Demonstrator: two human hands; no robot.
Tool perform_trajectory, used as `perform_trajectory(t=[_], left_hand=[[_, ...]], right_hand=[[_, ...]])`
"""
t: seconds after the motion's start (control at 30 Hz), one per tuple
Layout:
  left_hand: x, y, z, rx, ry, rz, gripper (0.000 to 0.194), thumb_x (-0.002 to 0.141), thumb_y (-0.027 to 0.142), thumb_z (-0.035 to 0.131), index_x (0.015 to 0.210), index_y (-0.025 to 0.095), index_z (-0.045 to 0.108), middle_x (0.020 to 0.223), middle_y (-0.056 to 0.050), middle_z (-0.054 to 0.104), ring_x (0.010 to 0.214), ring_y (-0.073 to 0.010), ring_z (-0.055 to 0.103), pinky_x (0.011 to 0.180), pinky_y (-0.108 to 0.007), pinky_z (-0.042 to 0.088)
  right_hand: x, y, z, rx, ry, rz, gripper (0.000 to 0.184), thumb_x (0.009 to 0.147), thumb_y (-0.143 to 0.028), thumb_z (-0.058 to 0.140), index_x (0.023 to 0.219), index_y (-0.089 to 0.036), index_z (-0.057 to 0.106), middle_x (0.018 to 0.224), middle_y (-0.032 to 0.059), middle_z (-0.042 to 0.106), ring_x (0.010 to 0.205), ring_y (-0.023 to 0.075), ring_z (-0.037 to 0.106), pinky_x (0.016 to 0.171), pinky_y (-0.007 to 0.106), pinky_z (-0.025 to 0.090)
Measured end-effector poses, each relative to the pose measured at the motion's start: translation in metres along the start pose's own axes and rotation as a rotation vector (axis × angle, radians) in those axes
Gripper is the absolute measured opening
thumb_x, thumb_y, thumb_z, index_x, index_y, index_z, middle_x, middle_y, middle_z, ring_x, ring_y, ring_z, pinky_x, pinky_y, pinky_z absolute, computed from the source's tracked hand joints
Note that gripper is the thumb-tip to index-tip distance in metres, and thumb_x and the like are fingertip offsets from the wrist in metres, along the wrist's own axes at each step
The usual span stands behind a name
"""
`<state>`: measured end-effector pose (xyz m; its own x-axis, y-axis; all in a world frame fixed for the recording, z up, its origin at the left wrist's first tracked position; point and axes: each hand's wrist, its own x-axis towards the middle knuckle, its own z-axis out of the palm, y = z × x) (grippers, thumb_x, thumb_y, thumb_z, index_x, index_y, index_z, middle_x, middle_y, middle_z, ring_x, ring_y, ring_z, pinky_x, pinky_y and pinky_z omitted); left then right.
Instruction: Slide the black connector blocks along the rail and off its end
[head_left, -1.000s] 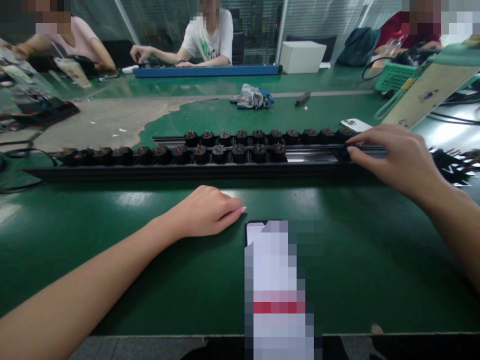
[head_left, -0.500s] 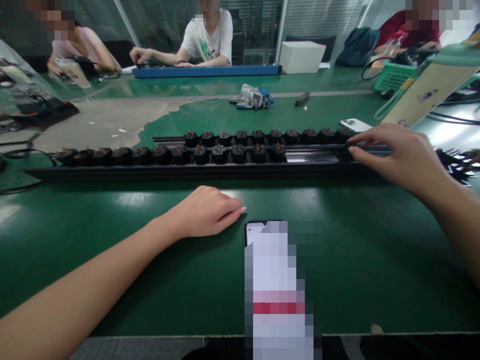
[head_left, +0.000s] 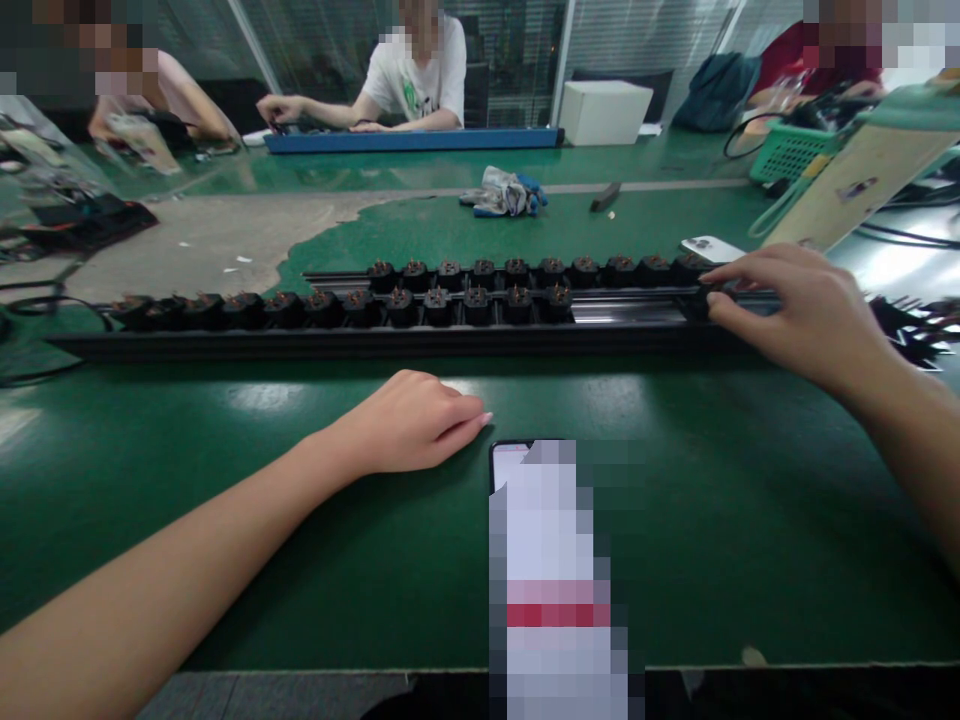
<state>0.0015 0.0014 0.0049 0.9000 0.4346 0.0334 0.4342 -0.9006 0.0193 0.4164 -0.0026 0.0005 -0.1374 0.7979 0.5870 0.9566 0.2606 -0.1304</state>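
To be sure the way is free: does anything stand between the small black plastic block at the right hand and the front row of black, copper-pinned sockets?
Nothing visible does. Between the block at the right hand and the row's nearest socket lies only shiny metal rail.

Smartphone [head_left: 555,560] and black module [head_left: 696,304] partly obscured
Pixelation covers most of the near smartphone; the right hand [head_left: 799,305] overlaps the black module; left forearm [head_left: 217,550] runs off the left edge.
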Motion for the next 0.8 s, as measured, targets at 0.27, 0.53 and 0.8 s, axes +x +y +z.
perform_trajectory(t=[0.27,0.53,0.8], left_hand=[[0.000,0.000,0.001,0.004,0.018,0.006,0.040,0.106,0.031,0.039,0.069,0.019,0.052,0.056,0.001,0.055,0.052,-0.0146,0.051,0.054,-0.030,0.031],[0.000,0.000,0.001,-0.004,0.019,0.006,0.039,0.105,0.030,0.040,0.069,0.020,0.052,0.055,0.001,0.054,0.051,-0.0145,0.050,0.055,-0.030,0.031],[0.001,0.000,0.000,-0.014,0.023,0.006,0.040,0.105,0.030,0.040,0.068,0.019,0.052,0.055,0.001,0.053,0.051,-0.0140,0.050,0.055,-0.029,0.034]], right_hand=[[-0.004,0.006,0.013,-0.006,-0.048,0.113,0.054,0.088,-0.054,0.053,0.122,-0.016,0.072,0.119,0.0149,0.072,0.113,0.0324,0.066,0.101,0.050,0.048],[-0.003,0.014,0.007,-0.075,-0.024,0.209,0.048,0.081,-0.051,0.057,0.112,-0.020,0.077,0.107,0.0125,0.075,0.102,0.0310,0.068,0.096,0.049,0.047],[-0.002,0.018,0.001,-0.120,-0.066,0.316,0.056,0.075,-0.052,0.059,0.113,-0.015,0.079,0.111,0.0168,0.074,0.108,0.0386,0.068,0.101,0.056,0.046]])
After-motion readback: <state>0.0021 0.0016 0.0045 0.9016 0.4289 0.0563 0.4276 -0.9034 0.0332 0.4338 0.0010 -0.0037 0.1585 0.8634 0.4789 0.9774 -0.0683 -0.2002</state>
